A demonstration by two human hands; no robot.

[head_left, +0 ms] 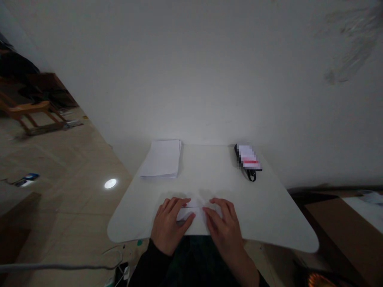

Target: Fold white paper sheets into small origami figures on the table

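Observation:
A small piece of folded white paper (198,217) lies at the near edge of the white table, between my two hands. My left hand (170,227) grips its left part, with the thumb in front and the curled fingers behind. On the other side, my right hand (226,229) has its bent fingers and thumb on the paper's right part. The paper's outer ends are partly covered by my fingers, and its white blends with the tabletop, so its exact shape is hard to make out.
A stack of white paper sheets (161,159) rests at the table's back left. At the back right lies a flat blurred-out item (249,157) with a black strap. A wall rises behind the table (209,167). Cardboard (344,227) stands to the right; a wooden chair (30,107) is far left.

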